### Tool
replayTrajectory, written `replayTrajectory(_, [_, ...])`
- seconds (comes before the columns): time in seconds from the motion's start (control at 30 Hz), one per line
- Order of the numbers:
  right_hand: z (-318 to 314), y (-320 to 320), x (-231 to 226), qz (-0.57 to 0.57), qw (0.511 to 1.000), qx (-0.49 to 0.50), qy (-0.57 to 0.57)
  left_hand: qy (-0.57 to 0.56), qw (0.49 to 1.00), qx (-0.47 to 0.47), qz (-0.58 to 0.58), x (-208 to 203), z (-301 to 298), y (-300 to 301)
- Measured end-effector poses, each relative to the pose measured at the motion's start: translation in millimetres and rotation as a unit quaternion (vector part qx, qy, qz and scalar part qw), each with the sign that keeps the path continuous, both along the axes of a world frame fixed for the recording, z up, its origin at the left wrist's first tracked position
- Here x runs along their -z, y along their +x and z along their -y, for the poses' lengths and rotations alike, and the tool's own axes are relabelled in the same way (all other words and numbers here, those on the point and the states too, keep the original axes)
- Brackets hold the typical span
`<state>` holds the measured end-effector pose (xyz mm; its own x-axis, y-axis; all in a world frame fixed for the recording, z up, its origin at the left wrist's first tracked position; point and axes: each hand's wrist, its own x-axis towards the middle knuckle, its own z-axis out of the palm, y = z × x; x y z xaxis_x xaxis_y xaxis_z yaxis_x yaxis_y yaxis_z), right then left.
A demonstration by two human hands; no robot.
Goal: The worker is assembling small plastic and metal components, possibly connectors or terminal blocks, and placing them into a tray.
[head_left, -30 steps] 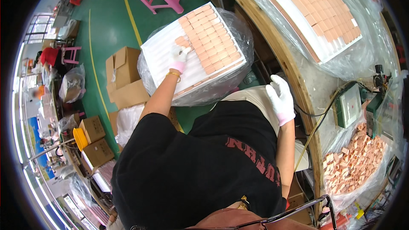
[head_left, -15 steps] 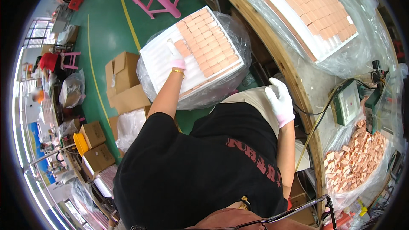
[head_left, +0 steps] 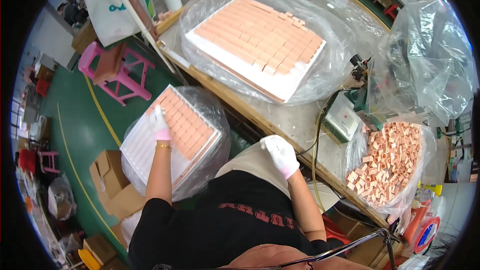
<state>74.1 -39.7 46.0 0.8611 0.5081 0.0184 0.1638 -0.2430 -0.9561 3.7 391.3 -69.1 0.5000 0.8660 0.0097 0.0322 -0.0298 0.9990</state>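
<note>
My left hand (head_left: 158,121), in a white glove with a pink cuff, reaches over a white tray (head_left: 139,145) on the left. Its fingers lie close together at the edge of the rows of small copper-coloured pieces (head_left: 188,126). Whatever is under the fingertips is hidden. These pieces fill the tray's far right part; bare white grooves show on the near left side. My right hand (head_left: 281,154), gloved the same way, is over my lap beside the table edge. Its fingers are curled in, and the inside of the hand cannot be seen.
A larger white tray (head_left: 220,52) full of copper-coloured pieces rests on plastic film on the table (head_left: 325,162). A heap of loose pieces (head_left: 387,162) lies in a bag on the right, near a green-and-white device (head_left: 341,116). A pink stool (head_left: 120,70) and cardboard boxes (head_left: 111,170) stand on the floor.
The view has swung to the right, showing more of the table. My left hand has moved against the pieces' edge, where a piece lay apart before. My right hand's spread fingers have curled.
</note>
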Motion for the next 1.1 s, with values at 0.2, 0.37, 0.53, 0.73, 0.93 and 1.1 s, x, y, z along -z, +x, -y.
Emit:
replayTrajectory(0.2, [17, -9, -21, 0.023, 0.999, 0.044, -0.007, -0.023, 0.939, 0.265, 0.219, -153, 92, 147])
replayTrajectory(0.37, [33, -7, -27, 0.051, 0.996, 0.070, 0.014, -0.508, 0.589, 0.507, 0.372, -230, 174, 174])
replayTrajectory(0.53, [14, 7, -74, 0.286, 0.955, 0.073, 0.001, -0.511, 0.433, 0.667, 0.327, -205, 246, 173])
replayTrajectory(0.73, [-33, 32, -116, 0.447, 0.875, 0.139, -0.120, -0.503, 0.433, 0.684, 0.303, -191, 304, 163])
replayTrajectory(0.93, [-20, 41, -90, 0.388, 0.913, 0.012, -0.124, -0.357, 0.654, 0.630, 0.219, -181, 302, 154])
replayTrajectory(1.1, [3, 37, -88, 0.373, 0.910, -0.094, -0.157, 0.199, 0.779, 0.581, 0.125, -198, 285, 145])
